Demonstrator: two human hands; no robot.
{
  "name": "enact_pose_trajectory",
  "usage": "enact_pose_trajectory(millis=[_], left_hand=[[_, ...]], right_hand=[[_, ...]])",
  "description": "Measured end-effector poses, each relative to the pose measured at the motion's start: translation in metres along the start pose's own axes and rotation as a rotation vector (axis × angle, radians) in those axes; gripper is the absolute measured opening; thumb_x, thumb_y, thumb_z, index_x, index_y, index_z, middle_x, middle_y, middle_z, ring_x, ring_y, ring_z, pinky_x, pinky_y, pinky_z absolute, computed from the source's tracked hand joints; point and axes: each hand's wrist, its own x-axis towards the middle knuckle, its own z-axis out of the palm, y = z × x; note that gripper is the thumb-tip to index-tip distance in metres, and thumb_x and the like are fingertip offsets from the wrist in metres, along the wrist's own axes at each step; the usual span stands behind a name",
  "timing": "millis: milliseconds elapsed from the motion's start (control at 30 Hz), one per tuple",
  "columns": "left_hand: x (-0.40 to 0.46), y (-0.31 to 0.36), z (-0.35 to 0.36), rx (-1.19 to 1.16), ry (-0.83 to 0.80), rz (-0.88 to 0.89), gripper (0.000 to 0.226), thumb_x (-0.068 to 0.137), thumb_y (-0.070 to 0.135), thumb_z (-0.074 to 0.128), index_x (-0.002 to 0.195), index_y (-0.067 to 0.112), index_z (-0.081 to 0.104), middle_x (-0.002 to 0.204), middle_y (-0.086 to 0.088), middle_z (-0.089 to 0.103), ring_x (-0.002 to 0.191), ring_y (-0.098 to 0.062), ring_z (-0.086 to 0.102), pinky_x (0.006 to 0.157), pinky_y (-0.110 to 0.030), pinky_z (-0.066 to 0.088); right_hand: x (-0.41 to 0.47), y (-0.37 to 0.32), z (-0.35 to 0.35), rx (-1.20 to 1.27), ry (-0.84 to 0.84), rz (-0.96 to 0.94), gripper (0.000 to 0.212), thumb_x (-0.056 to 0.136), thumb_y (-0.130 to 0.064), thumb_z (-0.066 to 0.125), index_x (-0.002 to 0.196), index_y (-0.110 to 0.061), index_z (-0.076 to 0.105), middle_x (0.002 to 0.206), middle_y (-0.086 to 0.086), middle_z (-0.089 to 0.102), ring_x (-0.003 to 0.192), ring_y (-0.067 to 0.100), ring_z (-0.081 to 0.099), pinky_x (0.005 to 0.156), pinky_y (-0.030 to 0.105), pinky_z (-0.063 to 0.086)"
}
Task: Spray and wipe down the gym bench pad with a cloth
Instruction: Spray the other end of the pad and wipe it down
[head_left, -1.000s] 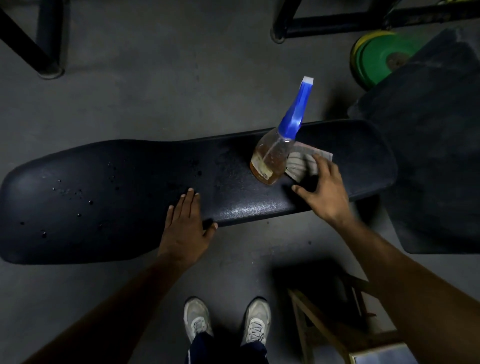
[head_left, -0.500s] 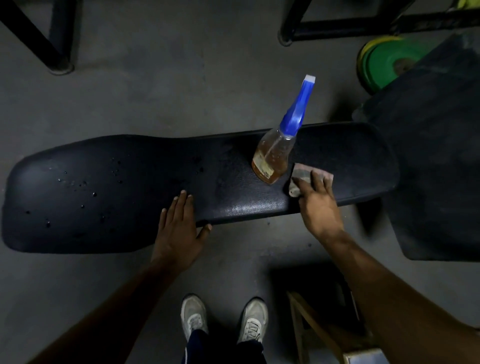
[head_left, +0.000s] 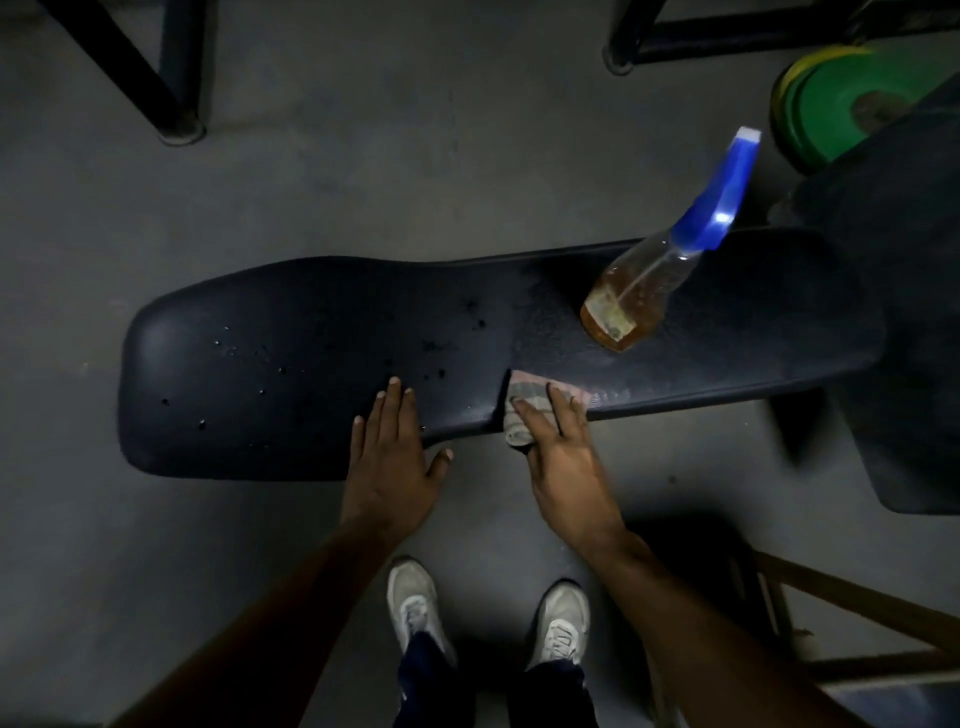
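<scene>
1. Bench pad (head_left: 311, 364), head view: spans the frame over the floor, droplets on its left half. Right hand (head_left: 563, 457), fingers flat, presses cloth (head_left: 524, 410) at the near edge, part hanging off; left hand (head_left: 395, 457) flat, grip empty.
2. Risk: spray bottle (head_left: 639, 296) stands toward the right end; a rightward wipe could topple it. Cloth may slip off the near edge.
</scene>
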Motion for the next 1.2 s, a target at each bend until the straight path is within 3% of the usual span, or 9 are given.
enact_pose_trajectory(millis=[100, 333, 467, 567, 667, 767, 833, 1100, 1200], left_hand=[[0.001, -0.028, -0.009, -0.005, 0.002, 0.015, 0.086, 0.094, 0.052, 0.047, 0.158, 0.010, 0.007, 0.167, -0.004, -0.004, 0.153, -0.023, 0.000, 0.124, -0.044, 0.002], [0.014, -0.091, -0.026, -0.006, 0.001, -0.003, 0.085, 0.095, 0.048, 0.048, 0.158, 0.011, 0.004, 0.166, -0.005, -0.007, 0.153, -0.022, -0.002, 0.124, -0.045, 0.003], [0.025, -0.120, -0.036, -0.020, 0.000, -0.008, 0.083, 0.096, 0.046, 0.047, 0.157, 0.012, 0.003, 0.167, -0.004, -0.006, 0.153, -0.021, -0.002, 0.124, -0.045, 0.003], [0.035, -0.137, -0.041, -0.013, -0.017, 0.005, 0.085, 0.095, 0.050, 0.047, 0.157, 0.011, 0.003, 0.167, -0.005, -0.004, 0.153, -0.021, 0.000, 0.124, -0.046, 0.005], [0.045, -0.145, -0.043, -0.009, -0.026, 0.040, 0.086, 0.095, 0.052, 0.046, 0.157, 0.011, 0.002, 0.167, -0.005, -0.004, 0.153, -0.021, -0.001, 0.124, -0.045, 0.003], [0.053, -0.147, -0.042, -0.018, -0.019, 0.073, 0.085, 0.095, 0.052, 0.046, 0.157, 0.011, 0.004, 0.167, -0.004, -0.004, 0.153, -0.020, 0.000, 0.124, -0.045, 0.003], [0.057, -0.148, -0.040, -0.025, -0.028, 0.078, 0.084, 0.095, 0.052, 0.044, 0.157, 0.011, 0.004, 0.167, -0.004, -0.004, 0.153, -0.020, -0.001, 0.124, -0.045, 0.003], [0.076, -0.144, -0.046, -0.019, -0.051, 0.078, 0.086, 0.096, 0.054, 0.042, 0.157, 0.013, -0.001, 0.166, -0.004, -0.007, 0.153, -0.021, -0.004, 0.124, -0.046, 0.001], [0.085, -0.145, -0.051, -0.019, -0.049, 0.063, 0.085, 0.096, 0.055, 0.041, 0.157, 0.013, -0.001, 0.166, -0.004, -0.008, 0.153, -0.020, -0.005, 0.124, -0.047, 0.001]], right_hand=[[0.011, -0.038, 0.022, -0.006, 0.008, -0.055, 0.064, 0.103, -0.005, 0.053, 0.162, -0.027, 0.039, 0.175, 0.016, 0.015, 0.162, 0.045, 0.005, 0.128, 0.046, 0.014], [0.052, -0.092, 0.076, -0.266, -0.019, -0.177, 0.060, 0.105, -0.027, 0.056, 0.162, -0.032, 0.037, 0.175, 0.018, 0.014, 0.161, 0.050, 0.001, 0.129, 0.064, 0.017], [0.043, -0.103, 0.091, -0.415, -0.117, -0.289, 0.059, 0.105, -0.045, 0.048, 0.162, -0.038, 0.033, 0.178, 0.011, 0.006, 0.162, 0.045, -0.003, 0.129, 0.056, 0.007], [0.030, -0.091, 0.083, -0.530, -0.133, -0.250, 0.060, 0.106, -0.057, 0.031, 0.164, -0.040, 0.026, 0.178, 0.010, -0.001, 0.162, 0.041, -0.010, 0.130, 0.053, 0.006], [0.030, -0.069, 0.063, -0.509, -0.117, -0.060, 0.061, 0.107, -0.057, 0.022, 0.166, -0.044, 0.007, 0.175, 0.009, -0.019, 0.158, 0.040, -0.023, 0.131, 0.054, 0.003], [0.050, -0.062, 0.047, -0.439, -0.002, 0.083, 0.059, 0.110, -0.049, 0.033, 0.166, -0.036, 0.023, 0.177, 0.016, -0.005, 0.160, 0.049, -0.010, 0.130, 0.060, 0.013], [0.074, -0.066, 0.049, -0.397, 0.051, 0.120, 0.060, 0.108, -0.050, 0.029, 0.164, -0.028, 0.034, 0.175, 0.024, 0.006, 0.158, 0.055, -0.001, 0.130, 0.063, 0.009], [0.091, -0.114, 0.086, -0.465, -0.087, -0.135, 0.053, 0.111, -0.051, 0.028, 0.163, -0.041, 0.026, 0.178, 0.010, -0.001, 0.161, 0.043, -0.012, 0.131, 0.054, 0.003], [0.076, -0.099, 0.070, -0.503, -0.128, -0.106, 0.054, 0.110, -0.050, 0.021, 0.163, -0.045, 0.018, 0.178, 0.005, -0.008, 0.158, 0.034, -0.022, 0.130, 0.052, 0.008]])
